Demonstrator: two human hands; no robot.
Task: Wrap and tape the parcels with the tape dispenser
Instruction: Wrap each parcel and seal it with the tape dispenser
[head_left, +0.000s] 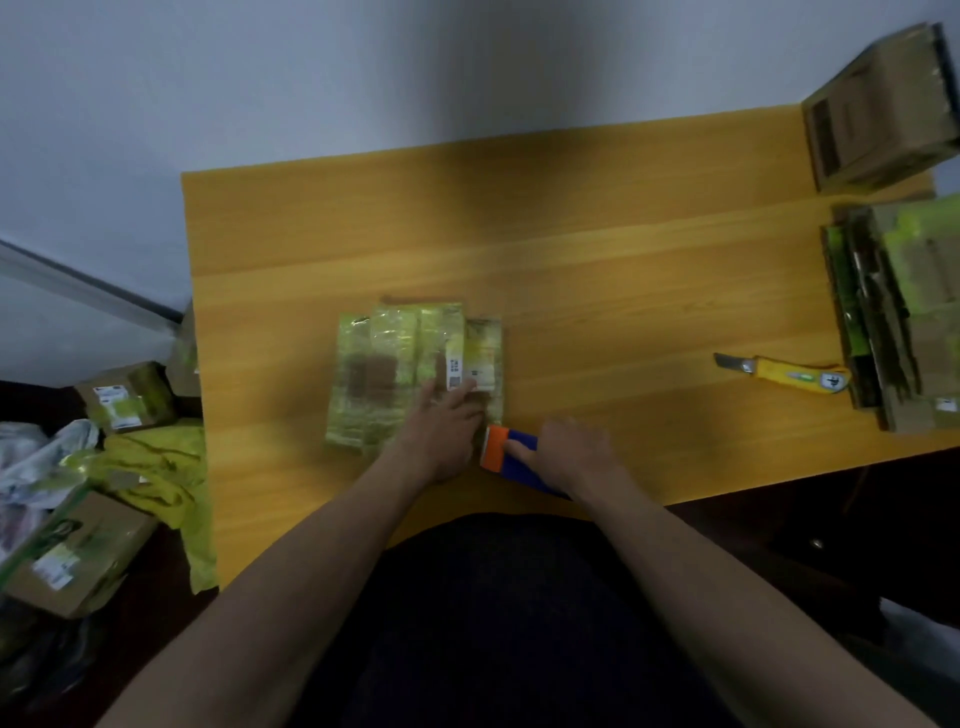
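The frame is blurred, so the white label (470, 375) on the parcel (410, 376) at mid-table (597, 270) is unreadable. The left hand (441, 434) presses flat on the parcel's near end, fingers spread. The right hand (569, 454) curls around the blue-and-orange tape dispenser (506, 457), hiding most of it just beside the parcel.
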